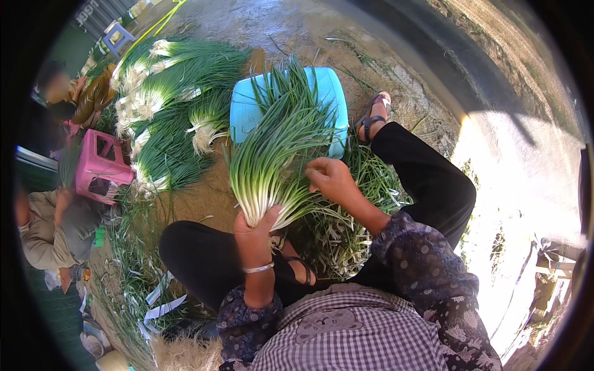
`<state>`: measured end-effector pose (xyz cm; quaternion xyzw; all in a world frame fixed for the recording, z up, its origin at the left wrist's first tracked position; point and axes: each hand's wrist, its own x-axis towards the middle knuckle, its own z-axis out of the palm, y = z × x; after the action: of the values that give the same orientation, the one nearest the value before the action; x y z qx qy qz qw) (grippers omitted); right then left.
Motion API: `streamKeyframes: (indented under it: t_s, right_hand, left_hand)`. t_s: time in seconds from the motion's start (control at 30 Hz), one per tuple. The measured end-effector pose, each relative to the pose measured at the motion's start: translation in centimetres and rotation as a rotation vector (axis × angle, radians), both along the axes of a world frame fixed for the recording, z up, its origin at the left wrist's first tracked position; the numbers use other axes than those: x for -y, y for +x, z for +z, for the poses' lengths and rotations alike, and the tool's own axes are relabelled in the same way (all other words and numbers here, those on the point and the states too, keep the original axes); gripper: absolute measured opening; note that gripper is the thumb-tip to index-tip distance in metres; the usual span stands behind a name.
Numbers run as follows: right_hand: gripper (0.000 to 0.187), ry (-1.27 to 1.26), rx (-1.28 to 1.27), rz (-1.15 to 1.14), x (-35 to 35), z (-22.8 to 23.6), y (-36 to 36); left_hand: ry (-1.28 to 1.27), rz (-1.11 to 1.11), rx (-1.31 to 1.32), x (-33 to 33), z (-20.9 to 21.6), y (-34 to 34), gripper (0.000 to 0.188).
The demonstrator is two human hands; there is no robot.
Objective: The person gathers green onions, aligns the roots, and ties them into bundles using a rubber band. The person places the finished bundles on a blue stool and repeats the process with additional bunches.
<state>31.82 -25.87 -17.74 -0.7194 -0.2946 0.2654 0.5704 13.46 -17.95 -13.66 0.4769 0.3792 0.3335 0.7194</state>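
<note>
A thick bunch of spring onions [266,167] is gripped near its white root ends by my left hand [253,232]. The green leaves fan away from me across the top of a light blue plastic stool [245,111]. My right hand [333,180] hovers at the right side of the bunch, beside its leaves. Its fingers are curled and pinched together, and whatever sits between them is too small to make out. Below the right hand lies a heap of loose leaves and peelings [340,247] between my legs.
Tied bundles of spring onions [185,93] cover the ground at the far left. A pink stool [104,162] stands at the left, near two other people. A small grey-blue stool [117,38] is at the far left. Pale strips [164,309] and leaf scraps lie near my left knee.
</note>
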Motion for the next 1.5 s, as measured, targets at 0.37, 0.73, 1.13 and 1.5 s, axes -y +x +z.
streamKeyframes:
  t_s: [0.37, 0.73, 1.13, 1.5]
  right_hand:
    - [0.017, -0.487, -0.065, -0.16, 6.9, -4.6, 5.4]
    - [0.029, 0.225, 0.42, 0.228, 0.7, 7.1, -3.3]
    - [0.022, 0.068, 0.367, 0.189, 3.3, 4.5, -4.1]
    - [0.019, 0.244, 0.69, 0.051, 0.1, 5.8, -3.3]
  left_hand:
    - [-0.063, -0.012, 0.017, 0.1, -0.7, -0.7, 0.026]
    - [-0.178, -0.118, 0.096, 0.0, -1.6, -1.2, 0.022]
    - [-0.171, 0.003, 0.12, 0.0, -2.2, -1.2, 0.02]
    - [-0.089, -0.018, 0.098, 0.0, -2.1, -1.0, 0.017]
